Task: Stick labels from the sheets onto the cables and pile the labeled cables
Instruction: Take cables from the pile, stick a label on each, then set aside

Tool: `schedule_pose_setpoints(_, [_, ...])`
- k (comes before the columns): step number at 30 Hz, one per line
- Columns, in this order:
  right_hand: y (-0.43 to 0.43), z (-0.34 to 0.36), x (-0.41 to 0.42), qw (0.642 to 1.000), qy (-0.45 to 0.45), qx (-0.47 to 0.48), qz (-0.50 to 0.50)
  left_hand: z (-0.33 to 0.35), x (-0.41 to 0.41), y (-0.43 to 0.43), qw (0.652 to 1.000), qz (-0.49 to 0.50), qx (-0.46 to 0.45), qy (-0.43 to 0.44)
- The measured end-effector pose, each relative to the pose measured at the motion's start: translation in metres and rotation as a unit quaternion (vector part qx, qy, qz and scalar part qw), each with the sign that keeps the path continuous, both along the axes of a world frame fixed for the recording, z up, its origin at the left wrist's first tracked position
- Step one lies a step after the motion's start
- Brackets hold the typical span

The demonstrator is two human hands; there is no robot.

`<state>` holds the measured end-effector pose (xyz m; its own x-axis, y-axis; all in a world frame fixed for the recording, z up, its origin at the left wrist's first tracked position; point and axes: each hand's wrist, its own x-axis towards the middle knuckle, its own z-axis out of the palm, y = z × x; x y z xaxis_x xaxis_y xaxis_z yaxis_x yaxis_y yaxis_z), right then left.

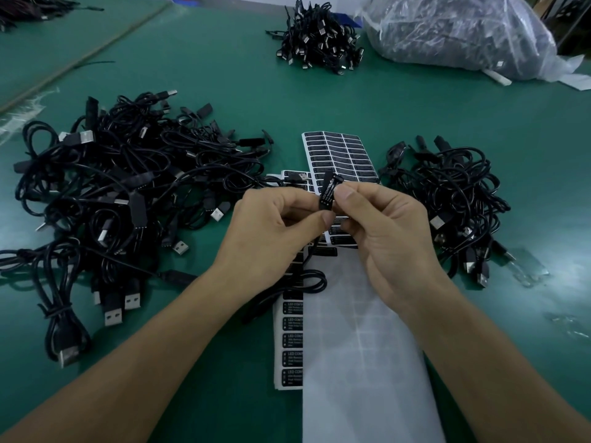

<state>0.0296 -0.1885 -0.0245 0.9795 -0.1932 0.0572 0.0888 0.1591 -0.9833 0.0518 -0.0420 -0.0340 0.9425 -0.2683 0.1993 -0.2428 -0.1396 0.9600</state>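
Over the middle of the green bench (224, 91), mid-label on one cable (307, 279): left hand (271, 225) pinching the lower end of its black controller block (328, 178) between thumb and forefinger, right hand (383, 225) pinching the upper end, thumb pressing on a label (328, 192) reading "LED CONTROLLER". Lead drooping in a loop onto the sheets below. Glossy black label, white print, lengthwise on the block, seemingly almost seated. Partway through, by the look of it: nearest sheet (361, 346) stripped to bare backing, full rows waiting on the far sheet (342, 155), big tangled pile (121, 193) toward the left edge, smaller pile (454, 199) toward the right. Labelled or not, impossible to tell.
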Motion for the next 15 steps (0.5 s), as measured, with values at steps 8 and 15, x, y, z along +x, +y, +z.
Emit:
schedule_pose_setpoints(8, [-0.0025, -0.0039, 0.0023, 0.999, -0.022, -0.030, 0.000, -0.0038, 0.0039, 0.0004, 1.000, -0.003, -0.001, 0.009])
schedule_pose_setpoints(15, [-0.0056, -0.0091, 0.0064, 0.998, -0.027, -0.054, 0.007, -0.0034, 0.0029, 0.0000, 1.000, -0.007, -0.006, 0.000])
